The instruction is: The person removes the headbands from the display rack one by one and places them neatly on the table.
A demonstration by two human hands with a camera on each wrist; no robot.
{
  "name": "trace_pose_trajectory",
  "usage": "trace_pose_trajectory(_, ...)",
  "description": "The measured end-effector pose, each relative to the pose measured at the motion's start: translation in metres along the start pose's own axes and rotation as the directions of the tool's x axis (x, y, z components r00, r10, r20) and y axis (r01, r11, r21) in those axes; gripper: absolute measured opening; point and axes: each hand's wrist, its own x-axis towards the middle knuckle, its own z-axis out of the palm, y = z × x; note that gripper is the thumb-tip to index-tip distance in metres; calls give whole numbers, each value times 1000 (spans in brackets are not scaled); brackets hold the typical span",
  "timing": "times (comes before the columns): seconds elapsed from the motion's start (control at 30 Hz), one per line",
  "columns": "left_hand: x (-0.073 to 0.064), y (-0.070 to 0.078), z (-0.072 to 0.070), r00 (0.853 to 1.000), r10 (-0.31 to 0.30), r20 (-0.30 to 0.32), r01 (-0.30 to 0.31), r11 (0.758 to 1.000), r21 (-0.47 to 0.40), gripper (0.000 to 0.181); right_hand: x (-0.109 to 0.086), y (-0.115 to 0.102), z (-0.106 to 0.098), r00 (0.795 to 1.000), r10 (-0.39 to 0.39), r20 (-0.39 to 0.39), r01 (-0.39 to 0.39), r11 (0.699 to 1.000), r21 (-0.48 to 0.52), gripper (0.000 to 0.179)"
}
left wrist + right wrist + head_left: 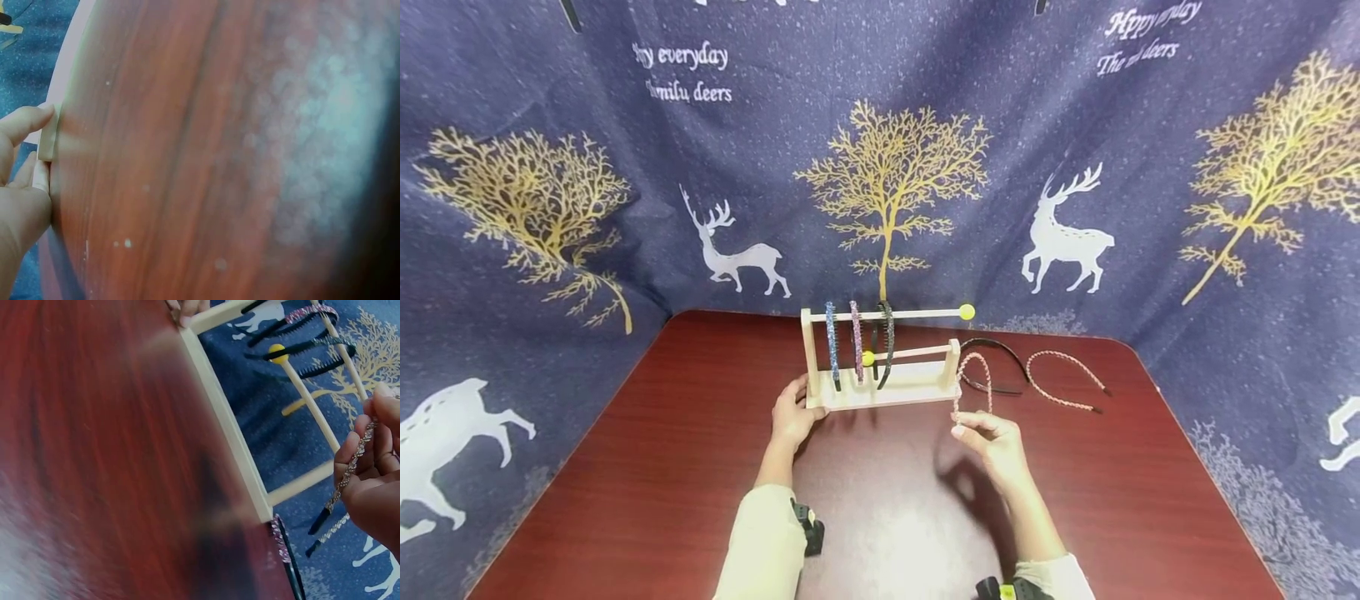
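Note:
My left hand (792, 412) holds the left end of the wooden headband rack (917, 390); in the left wrist view its thumb and fingers pinch the base corner. Three headbands hang on the rack's upper rod: a blue one (832, 342), a purple-pink one (857, 337) and a black one (889, 346). By the rack's right end, my right hand (994, 446) pinches a braided-looking pinkish headband (989, 385), its arch upward. In the right wrist view that headband (353, 465) looks beaded, with black tips, and the fingers (345, 453) curl round it.
Right of the rack, a dark headband (1011, 354) and another pinkish headband (1063, 405) lie on the reddish-brown table (700, 467). Yellow balls cap the upper rod (967, 312) and lower rod (868, 358). A patterned blue cloth (745, 183) hangs behind the table.

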Motion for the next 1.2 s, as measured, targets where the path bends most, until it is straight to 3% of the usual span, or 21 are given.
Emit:
trace_pose_trajectory(0.1, 1, 1, 0, 1000, -2, 3, 2, 1000, 0, 72, -3, -16, 11, 993, 117, 32, -115, 992, -43, 17)
trace_pose_trajectory(0.23, 0, -1, 1, 1000, -6, 2, 6, 1000, 1, 73, -9, -15, 19, 973, 201, 111, -193, 978, -77, 20)
trace_pose_trajectory(0.37, 0, -1, 1, 1000, -7, -4, 7, 1000, -9, 73, -12, -12, 29, 959, 190, 211, -165, 977, -132, 21)
trace_pose_trajectory(0.6, -1, -1, 0, 1000, -4, 0, 4, 1000, 8, 73, -16, -2, 38, 927, 107, 358, -25, 974, -226, 16)
trace_pose_trajectory(0.7, -2, -1, 0, 1000, 7, 0, -7, 1000, 13, 73, -16, 0, 40, 897, 131, 421, -13, 962, -273, 16)
trace_pose_trajectory(0.9, -2, -3, 2, 1000, 6, -1, -6, 1000, 3, 72, -16, -3, 46, 816, 243, 524, -120, 959, -256, 15)
trace_pose_trajectory(1.2, -3, 0, 2, 1000, 10, -9, -10, 999, -30, 72, -11, -28, 59, 768, 316, 557, -150, 934, -324, 12)
